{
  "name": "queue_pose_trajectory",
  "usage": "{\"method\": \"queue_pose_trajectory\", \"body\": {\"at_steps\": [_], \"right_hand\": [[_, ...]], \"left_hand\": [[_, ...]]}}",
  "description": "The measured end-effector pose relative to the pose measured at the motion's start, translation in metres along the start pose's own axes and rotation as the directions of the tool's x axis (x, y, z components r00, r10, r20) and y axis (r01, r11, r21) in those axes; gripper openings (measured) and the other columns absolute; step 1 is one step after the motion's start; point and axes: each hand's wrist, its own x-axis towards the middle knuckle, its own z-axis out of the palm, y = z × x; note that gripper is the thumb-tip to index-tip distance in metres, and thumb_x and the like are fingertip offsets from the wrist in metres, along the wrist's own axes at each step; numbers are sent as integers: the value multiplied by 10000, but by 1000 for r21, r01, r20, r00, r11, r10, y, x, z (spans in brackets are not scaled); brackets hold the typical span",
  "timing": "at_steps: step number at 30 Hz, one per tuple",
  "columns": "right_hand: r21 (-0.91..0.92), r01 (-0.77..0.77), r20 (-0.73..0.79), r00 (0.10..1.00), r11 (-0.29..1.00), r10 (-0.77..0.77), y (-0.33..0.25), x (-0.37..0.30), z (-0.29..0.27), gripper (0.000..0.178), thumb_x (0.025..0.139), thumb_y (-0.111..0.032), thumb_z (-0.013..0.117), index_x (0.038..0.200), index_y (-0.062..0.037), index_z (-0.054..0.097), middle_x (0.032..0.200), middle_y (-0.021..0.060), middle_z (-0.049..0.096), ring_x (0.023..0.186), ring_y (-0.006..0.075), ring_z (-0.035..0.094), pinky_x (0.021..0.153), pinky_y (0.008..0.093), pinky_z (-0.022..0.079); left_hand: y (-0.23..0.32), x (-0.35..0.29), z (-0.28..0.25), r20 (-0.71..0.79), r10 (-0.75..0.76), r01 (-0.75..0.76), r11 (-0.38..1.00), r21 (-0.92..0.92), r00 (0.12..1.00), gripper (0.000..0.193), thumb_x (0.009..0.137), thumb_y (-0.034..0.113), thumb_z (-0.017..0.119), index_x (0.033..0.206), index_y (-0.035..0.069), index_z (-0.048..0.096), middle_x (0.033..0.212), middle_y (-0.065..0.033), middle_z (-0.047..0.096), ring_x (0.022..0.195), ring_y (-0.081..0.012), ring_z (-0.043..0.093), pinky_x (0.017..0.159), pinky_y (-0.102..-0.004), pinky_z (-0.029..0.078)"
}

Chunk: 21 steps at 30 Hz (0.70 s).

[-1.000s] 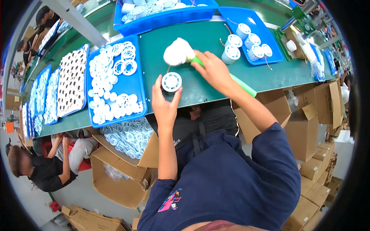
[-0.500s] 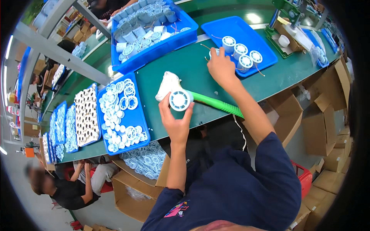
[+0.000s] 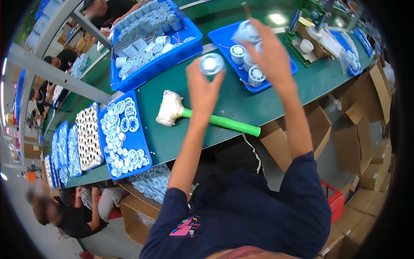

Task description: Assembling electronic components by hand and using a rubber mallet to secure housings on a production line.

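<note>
My left hand [image 3: 202, 88] is closed around a light-blue plastic cylinder [image 3: 211, 64], its round white-centred end facing up. Over the right blue tray [image 3: 217, 36], my right hand [image 3: 271, 54] grips another light-blue cylinder [image 3: 246, 32]; motion blurs it, and a thin brownish wire stands up near it. Beneath that hand, similar cylinders with white slotted caps, such as the capped cylinder [image 3: 256, 75], stand in the tray, partly covered by the fingers. A mallet lies on the green bench, with a white wrapped head [image 3: 169, 108] and a ribbed green handle [image 3: 228, 124].
A deep blue bin [image 3: 157, 64] full of light-blue cylinders stands at the far left. Left of the mallet lies a blue tray [image 3: 140, 144] of white rings and caps. A green press [image 3: 302, 54] is at far right. Cardboard boxes [image 3: 355, 142] sit below; other people work at left.
My left hand has moved away from me, off the mallet head, still with its cylinder. My right hand has lifted a cylinder from the tray's left side and shifted farther right over it.
</note>
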Motion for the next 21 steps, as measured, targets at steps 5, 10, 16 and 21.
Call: {"method": "queue_pose_trajectory", "body": {"at_steps": [5, 10, 16, 21], "right_hand": [[-106, -40, 255, 965, 994, 66, 149, 15, 17, 602, 918, -219, 707, 1483, -182, 503, 1348, 145, 597, 1142, 413, 645, 920, 481, 547], [75, -42, 429, 903, 996, 6, 176, -7, 32, 607, 893, -168, 721, 1469, -123, 532, 1337, 173, 603, 1211, 393, 613, 993, 432, 513], [122, -118, 529, 848, 985, 36, 159, -14, 16, 568, 936, -174, 715, 1458, -42, 535, 1343, 208, 613, 1252, 369, 599, 1072, 404, 458], [124, -230, 584, 803, 965, 116, 150, -18, 14, 564, 1024, -292, 647, 1492, -11, 506, 1441, 220, 574, 1339, 351, 558, 1130, 401, 420]], "left_hand": [[-3, 18, 84, 299, 17, -12, 1000, -18, 954, 640, 806, 147, 837, 1327, -54, 524, 1296, -265, 564, 1197, -473, 576, 1012, -465, 503], [-9, 29, 90, 437, 66, -124, 987, 106, 897, 688, 821, 167, 818, 1386, -36, 482, 1301, -262, 559, 1120, -486, 603, 943, -515, 516], [-12, 26, 73, 510, 63, -175, 969, 175, 858, 700, 862, 229, 783, 1429, -31, 467, 1304, -248, 578, 1151, -447, 595, 990, -509, 473], [-31, 33, 76, 559, 76, -247, 940, 236, 825, 748, 860, 235, 786, 1475, -22, 446, 1293, -234, 592, 1171, -423, 589, 1002, -498, 459]]}}
